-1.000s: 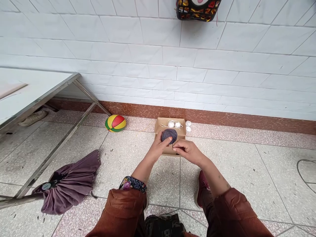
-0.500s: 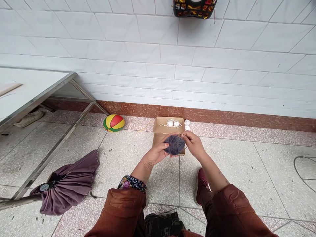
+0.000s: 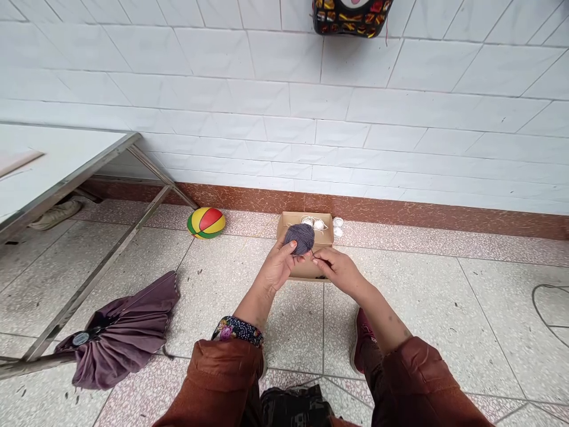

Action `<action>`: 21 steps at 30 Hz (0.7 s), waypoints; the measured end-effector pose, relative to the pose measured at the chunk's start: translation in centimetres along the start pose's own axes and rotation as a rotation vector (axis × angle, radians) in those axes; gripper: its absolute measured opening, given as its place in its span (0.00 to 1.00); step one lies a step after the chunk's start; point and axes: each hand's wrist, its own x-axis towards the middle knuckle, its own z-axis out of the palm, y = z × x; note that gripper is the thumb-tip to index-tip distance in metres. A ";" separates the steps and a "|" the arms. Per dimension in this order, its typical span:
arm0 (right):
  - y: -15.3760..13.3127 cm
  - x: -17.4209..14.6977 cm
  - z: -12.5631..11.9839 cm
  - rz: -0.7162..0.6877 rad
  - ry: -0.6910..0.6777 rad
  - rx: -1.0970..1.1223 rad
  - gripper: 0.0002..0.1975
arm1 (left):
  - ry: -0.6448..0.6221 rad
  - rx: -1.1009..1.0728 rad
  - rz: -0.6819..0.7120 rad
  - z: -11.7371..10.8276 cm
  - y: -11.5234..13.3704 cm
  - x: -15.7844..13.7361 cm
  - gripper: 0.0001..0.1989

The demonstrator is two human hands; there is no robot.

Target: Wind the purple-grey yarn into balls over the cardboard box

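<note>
A ball of dark grey-purple yarn (image 3: 299, 238) rests in my left hand (image 3: 279, 264), with the thumb across its front and the fingers curled beneath. Close by on the right, my right hand (image 3: 340, 270) pinches a strand of yarn that runs from the ball's lower right side. Below and behind both hands lies an open cardboard box (image 3: 306, 271) on the floor. Inside its far end are small white balls of string (image 3: 319, 224), partly hidden by the yarn ball. Two more white balls (image 3: 338, 228) sit outside the box, against its right side.
A striped toy ball (image 3: 206, 223) lies by the skirting at left. Nearer me is a folded purple umbrella (image 3: 128, 332), beside a metal-framed table (image 3: 66, 154). A cable loop (image 3: 540, 302) lies on the far right floor. A tiled wall (image 3: 284, 101) stands ahead.
My left hand has moved the yarn ball up and to the left and turned it. My right hand has dropped lower, from the ball's upper right edge to its lower right side.
</note>
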 end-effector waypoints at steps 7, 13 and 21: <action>-2.0 0.3 -1.4 -0.068 -0.013 0.080 0.08 | 0.070 0.489 0.108 0.3 -0.6 0.4 0.27; -0.8 0.5 -2.5 0.020 0.211 0.110 0.08 | -0.236 0.514 -0.060 0.4 -0.2 -0.9 0.27; 0.0 0.6 -0.8 0.144 0.307 0.217 0.08 | -0.435 -0.165 -0.299 0.7 -1.5 -1.7 0.31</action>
